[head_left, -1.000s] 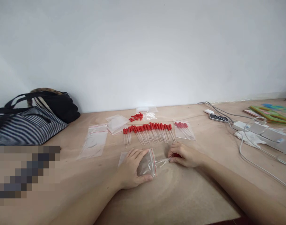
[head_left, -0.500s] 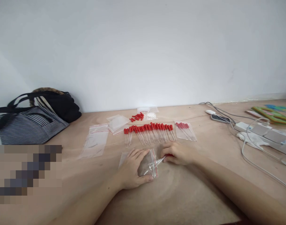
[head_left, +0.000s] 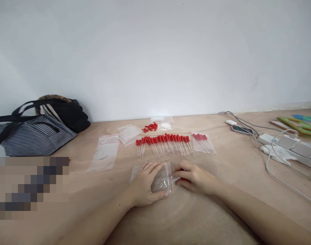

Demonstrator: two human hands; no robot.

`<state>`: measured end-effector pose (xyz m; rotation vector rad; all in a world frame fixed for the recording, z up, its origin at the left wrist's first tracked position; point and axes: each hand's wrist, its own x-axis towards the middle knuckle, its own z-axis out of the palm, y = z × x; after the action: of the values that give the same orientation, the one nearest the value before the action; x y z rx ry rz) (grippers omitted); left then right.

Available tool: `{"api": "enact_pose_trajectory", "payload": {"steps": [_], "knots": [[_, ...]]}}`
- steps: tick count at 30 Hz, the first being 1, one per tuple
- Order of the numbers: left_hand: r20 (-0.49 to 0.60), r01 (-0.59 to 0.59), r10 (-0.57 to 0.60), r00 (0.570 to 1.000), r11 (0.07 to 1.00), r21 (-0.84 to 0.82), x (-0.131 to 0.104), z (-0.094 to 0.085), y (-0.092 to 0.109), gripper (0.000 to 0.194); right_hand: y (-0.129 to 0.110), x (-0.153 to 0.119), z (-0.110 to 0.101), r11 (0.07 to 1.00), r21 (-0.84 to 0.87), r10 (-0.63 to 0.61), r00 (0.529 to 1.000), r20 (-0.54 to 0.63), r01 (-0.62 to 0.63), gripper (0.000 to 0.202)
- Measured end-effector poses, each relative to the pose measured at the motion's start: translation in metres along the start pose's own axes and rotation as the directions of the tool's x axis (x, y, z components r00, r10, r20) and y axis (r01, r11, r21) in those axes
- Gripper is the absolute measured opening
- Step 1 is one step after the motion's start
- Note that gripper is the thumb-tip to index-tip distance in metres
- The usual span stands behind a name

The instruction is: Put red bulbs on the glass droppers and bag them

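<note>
My left hand (head_left: 147,185) lies spread on a clear zip bag (head_left: 163,179), pressing it to the table, with the bag's red-lined mouth facing right. At that mouth my right hand (head_left: 194,177) is closed around droppers (head_left: 183,179); a bit of red bulb shows between the fingers. Their thin clear ends point left at the bag's opening; how many there are is hidden. Beyond both hands, a row of red-bulbed droppers (head_left: 168,140) lies side by side. To its right is a zip bag with several droppers (head_left: 204,143) inside.
Flat zip bags (head_left: 104,153) and a stack of bags (head_left: 130,134) lie left of the row. Loose red bulbs (head_left: 151,127) and clear tubes (head_left: 165,126) sit near the wall. A striped bag (head_left: 38,136) stands left; a phone (head_left: 242,130), power strip (head_left: 305,158) and cables lie right.
My right hand has shifted slightly down and turned, bringing the droppers' clear ends closer to the bag's mouth. The left hand stays on the bag. The whole view has shifted slightly.
</note>
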<state>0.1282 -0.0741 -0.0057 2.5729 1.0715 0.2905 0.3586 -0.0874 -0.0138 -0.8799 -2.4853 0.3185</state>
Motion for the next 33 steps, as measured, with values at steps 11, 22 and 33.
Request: {"api": "enact_pose_trajectory", "payload": {"steps": [11, 22, 33], "knots": [[0.019, 0.020, -0.020, 1.000, 1.000, -0.001, 0.001, -0.003, 0.003, 0.081, 0.013, -0.034, -0.018, 0.992, 0.051, 0.120, 0.993, 0.006, -0.120, 0.050], [0.002, -0.001, 0.001, 1.000, 1.000, 0.009, 0.002, -0.001, 0.001, 0.080, 0.017, -0.021, -0.006, 0.964, 0.238, 0.115, 0.993, 0.023, -0.117, 0.023], [-0.030, -0.034, 0.036, 0.999, 0.998, 0.056, 0.001, 0.000, 0.000, 0.078, 0.008, 0.009, 0.013, 0.960, 0.279, 0.021, 0.987, -0.161, 0.025, 0.018]]}}
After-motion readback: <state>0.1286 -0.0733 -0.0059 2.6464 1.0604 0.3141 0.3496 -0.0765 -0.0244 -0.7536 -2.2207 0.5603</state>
